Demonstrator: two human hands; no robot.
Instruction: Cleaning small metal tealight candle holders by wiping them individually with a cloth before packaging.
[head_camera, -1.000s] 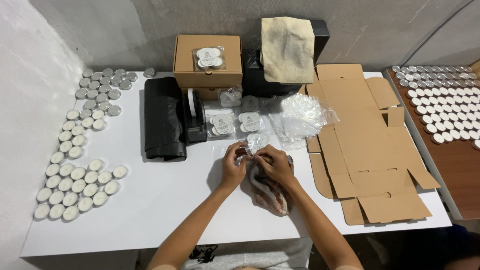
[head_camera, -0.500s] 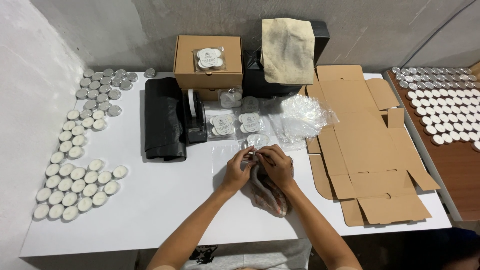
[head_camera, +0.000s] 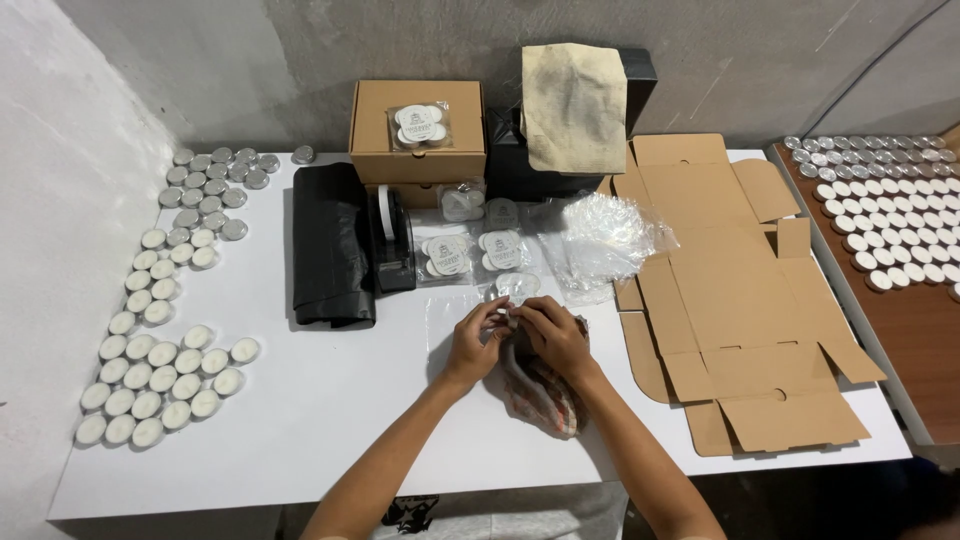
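The left hand (head_camera: 478, 343) and the right hand (head_camera: 551, 335) meet at the middle of the white surface (head_camera: 330, 420), and each grip is narrow, closed on one small clear plastic packet (head_camera: 512, 293) pinched between the fingertips of both hands (its contents are too small to tell). The packet sits just above a checked cloth (head_camera: 545, 395) that lies under the right wrist. Just beyond the hands lie two sealed packs of tealights (head_camera: 476, 250), with a black tape dispenser (head_camera: 392, 240) and a folded black bag (head_camera: 331, 245) to their left. A heap of clear plastic bags (head_camera: 600, 240) lies to the right, touching a flattened cardboard box (head_camera: 740, 300). A closed cardboard box (head_camera: 417, 140) stands at the far edge, carrying another pack. Loose tealights (head_camera: 160, 380) cover the left side of the surface in rows, and further rows fill a brown tray (head_camera: 920, 330) at the right.
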